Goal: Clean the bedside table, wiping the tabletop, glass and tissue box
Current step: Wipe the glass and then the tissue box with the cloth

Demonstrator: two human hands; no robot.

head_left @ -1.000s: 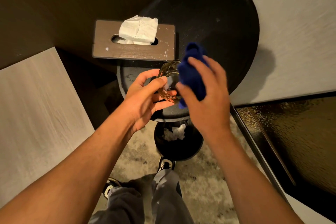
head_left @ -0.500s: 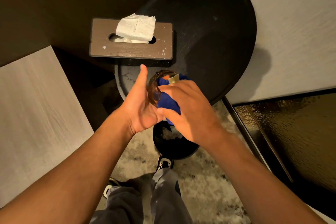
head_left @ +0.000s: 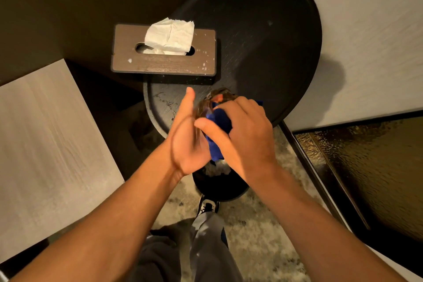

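My left hand [head_left: 186, 137] cups a clear drinking glass [head_left: 216, 99] from the left, thumb pointing up, over the near edge of the round black bedside table [head_left: 263, 41]. My right hand [head_left: 245, 135] grips a blue cloth [head_left: 218, 128] and presses it into the mouth of the glass. Most of the glass is hidden between the two hands. A brown wooden tissue box [head_left: 163, 63] with a white tissue sticking out lies at the table's left side, its lid dotted with white specks.
A black waste bin [head_left: 219, 184] holding crumpled paper stands on the speckled floor under my hands. A pale cabinet top [head_left: 45, 144] lies to the left, and a dark textured glass panel [head_left: 370, 167] to the right. My shoe and trouser legs show below.
The right hand has pushed the blue cloth from beside the glass into it. Both hands with the glass have sunk slightly toward the table's near edge.
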